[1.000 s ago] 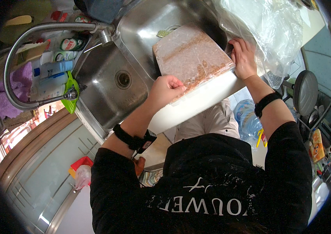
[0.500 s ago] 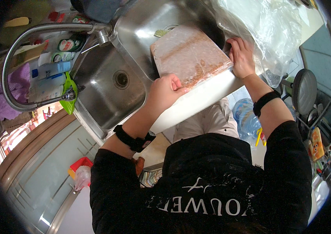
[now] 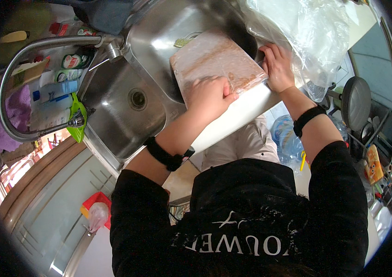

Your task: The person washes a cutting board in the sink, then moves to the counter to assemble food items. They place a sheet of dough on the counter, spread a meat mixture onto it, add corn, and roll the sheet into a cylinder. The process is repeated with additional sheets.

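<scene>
A flat, pale pink slab (image 3: 214, 55) with brown streaks and a frosty-looking surface leans in the right sink basin (image 3: 159, 27), its near edge by the white counter edge (image 3: 223, 121). My left hand (image 3: 210, 94) lies over the slab's near left part with its fingers curled in; what is under the fingers, if anything, is hidden. At the slab's right corner my right hand (image 3: 278, 69) has its fingers bent, gripping the edge. Clear plastic sheeting (image 3: 304, 37) lies crumpled just beyond that hand.
A curved metal faucet (image 3: 53, 40) arches over the left basin (image 3: 117, 111). Several bottles (image 3: 76, 60), a green plastic item (image 3: 78, 117) and a purple cloth (image 3: 11, 113) sit at the left. Beside my legs is a large clear bottle (image 3: 287, 136); a round pan (image 3: 356, 104) stands at the right.
My left hand has moved from the slab's near edge farther onto its face, with the fingers curling. My right hand stays at the right corner. The whole view has shifted slightly.
</scene>
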`<state>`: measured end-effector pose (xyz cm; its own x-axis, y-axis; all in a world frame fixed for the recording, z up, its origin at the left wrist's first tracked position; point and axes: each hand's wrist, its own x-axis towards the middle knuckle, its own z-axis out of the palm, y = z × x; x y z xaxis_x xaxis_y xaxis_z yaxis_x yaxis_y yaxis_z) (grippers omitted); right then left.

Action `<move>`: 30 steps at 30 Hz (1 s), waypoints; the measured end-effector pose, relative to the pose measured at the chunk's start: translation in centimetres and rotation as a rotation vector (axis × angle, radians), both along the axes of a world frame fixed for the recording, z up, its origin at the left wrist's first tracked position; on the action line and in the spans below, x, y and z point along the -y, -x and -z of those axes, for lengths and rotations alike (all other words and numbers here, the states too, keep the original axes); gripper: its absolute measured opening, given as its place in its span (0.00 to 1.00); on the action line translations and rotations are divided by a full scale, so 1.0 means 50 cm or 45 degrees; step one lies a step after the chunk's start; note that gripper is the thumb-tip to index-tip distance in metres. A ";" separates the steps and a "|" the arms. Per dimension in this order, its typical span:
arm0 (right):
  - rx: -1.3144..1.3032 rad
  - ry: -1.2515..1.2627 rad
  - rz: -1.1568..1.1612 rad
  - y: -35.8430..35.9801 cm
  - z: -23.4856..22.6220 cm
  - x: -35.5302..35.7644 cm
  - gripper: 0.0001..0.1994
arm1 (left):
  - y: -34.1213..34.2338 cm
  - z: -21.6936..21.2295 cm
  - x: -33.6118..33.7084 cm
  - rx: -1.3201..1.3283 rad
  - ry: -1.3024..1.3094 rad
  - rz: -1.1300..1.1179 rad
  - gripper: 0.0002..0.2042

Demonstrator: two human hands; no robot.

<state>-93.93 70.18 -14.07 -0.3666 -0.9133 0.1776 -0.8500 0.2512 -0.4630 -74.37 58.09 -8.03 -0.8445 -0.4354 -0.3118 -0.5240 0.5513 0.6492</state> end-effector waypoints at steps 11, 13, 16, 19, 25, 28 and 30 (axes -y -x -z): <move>0.032 0.086 0.040 -0.004 0.002 0.002 0.19 | 0.113 0.001 -0.011 0.025 0.024 0.066 0.19; 0.047 0.077 0.048 -0.007 0.001 0.001 0.19 | 0.116 0.002 -0.009 0.007 0.063 0.093 0.20; 0.042 0.015 0.068 -0.009 -0.001 -0.001 0.19 | 0.105 0.002 -0.008 -0.027 0.076 0.111 0.20; 0.039 0.062 0.035 -0.007 0.000 0.000 0.18 | 0.063 -0.004 0.001 0.044 0.003 0.102 0.19; 0.033 0.019 0.055 -0.006 0.005 -0.002 0.17 | -0.057 -0.019 0.017 0.175 -0.064 0.049 0.14; 0.006 0.050 0.047 -0.006 0.005 -0.001 0.16 | -0.110 -0.027 0.007 0.069 0.059 0.010 0.13; -0.015 0.056 0.045 -0.006 0.004 0.000 0.16 | -0.139 -0.032 -0.006 -0.041 0.187 0.019 0.16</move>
